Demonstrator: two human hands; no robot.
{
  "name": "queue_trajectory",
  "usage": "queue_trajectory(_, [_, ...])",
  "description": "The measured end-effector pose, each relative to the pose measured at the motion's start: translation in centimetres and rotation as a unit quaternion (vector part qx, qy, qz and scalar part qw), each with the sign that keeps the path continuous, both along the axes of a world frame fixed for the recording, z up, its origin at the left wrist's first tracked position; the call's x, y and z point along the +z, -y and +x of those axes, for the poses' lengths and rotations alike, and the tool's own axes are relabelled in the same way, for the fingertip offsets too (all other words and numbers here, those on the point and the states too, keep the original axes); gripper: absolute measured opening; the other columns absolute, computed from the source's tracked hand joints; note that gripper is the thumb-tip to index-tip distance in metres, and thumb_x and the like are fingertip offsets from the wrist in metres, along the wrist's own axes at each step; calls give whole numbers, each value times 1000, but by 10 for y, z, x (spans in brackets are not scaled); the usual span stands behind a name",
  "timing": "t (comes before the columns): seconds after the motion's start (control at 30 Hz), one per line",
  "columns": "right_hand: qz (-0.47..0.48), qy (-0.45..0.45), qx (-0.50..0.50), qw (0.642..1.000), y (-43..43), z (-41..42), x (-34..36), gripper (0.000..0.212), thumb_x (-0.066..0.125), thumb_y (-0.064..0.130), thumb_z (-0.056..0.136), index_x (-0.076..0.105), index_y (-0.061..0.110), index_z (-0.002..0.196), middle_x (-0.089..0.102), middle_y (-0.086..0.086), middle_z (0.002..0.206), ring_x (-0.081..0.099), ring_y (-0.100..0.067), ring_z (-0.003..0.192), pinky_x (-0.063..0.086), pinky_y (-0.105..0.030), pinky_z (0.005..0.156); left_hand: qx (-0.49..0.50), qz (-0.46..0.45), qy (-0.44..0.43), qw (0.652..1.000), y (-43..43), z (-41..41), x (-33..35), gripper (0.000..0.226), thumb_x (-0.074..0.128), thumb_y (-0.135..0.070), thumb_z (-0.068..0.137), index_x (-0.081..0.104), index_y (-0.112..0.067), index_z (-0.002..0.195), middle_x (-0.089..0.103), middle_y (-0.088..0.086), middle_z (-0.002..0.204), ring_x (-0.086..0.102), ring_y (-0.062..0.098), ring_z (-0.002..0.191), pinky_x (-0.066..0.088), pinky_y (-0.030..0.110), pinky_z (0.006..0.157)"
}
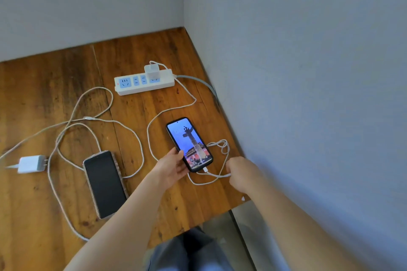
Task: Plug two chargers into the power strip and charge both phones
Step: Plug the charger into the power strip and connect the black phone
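Note:
A white power strip [144, 82] lies near the table's back corner with one white charger [152, 71] plugged into its right end. That charger's cable [154, 123] loops down to a black-cased phone [189, 144] whose screen is lit, and the plug sits in its bottom port. My left hand [172, 167] grips that phone's lower left edge. My right hand [240, 171] pinches the cable just right of the phone. A second white charger [30, 164] lies unplugged at the left. A second phone [104, 183] with a dark screen lies among its loose cable [72, 121].
The wooden table [66, 77] sits in a corner between two grey walls [308, 72]. The strip's grey power cord [204, 83] runs off the right edge along the wall. The table's front edge is near my knees.

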State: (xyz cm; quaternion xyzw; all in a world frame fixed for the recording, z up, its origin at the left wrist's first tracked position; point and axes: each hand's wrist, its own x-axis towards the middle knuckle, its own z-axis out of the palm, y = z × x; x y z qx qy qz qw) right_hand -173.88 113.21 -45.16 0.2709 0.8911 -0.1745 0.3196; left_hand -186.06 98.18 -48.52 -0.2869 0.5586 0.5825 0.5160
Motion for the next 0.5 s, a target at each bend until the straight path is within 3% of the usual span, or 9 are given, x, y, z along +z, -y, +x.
queue_trajectory(0.27, [-3, -16, -12, 1000, 0, 6, -7, 5, 61, 24, 89, 58, 22, 86, 60, 1, 78, 58, -13, 67, 44, -21, 58, 26, -35, -16, 999, -5, 8, -10, 51, 50, -17, 97, 34, -17, 146, 54, 12, 132, 52, 26, 120, 50, 41, 85])
queue_trajectory(0.4, [-2, -38, 7, 999, 7, 3, -7, 10, 66, 27, 86, 68, 18, 88, 65, 0, 79, 60, -13, 67, 48, -23, 58, 39, -67, -29, 997, -9, 9, 0, 46, 53, -22, 96, 40, -10, 138, 54, 13, 135, 55, 24, 112, 51, 37, 80])
queue_trajectory(0.5, [-11, -66, 7, 998, 13, -5, -2, 14, 66, 29, 85, 67, 18, 93, 68, 1, 87, 59, -11, 69, 47, -22, 58, 26, -85, -40, 995, -4, 8, 9, 42, 54, -23, 95, 43, -9, 134, 53, 13, 135, 53, 26, 120, 51, 37, 82])
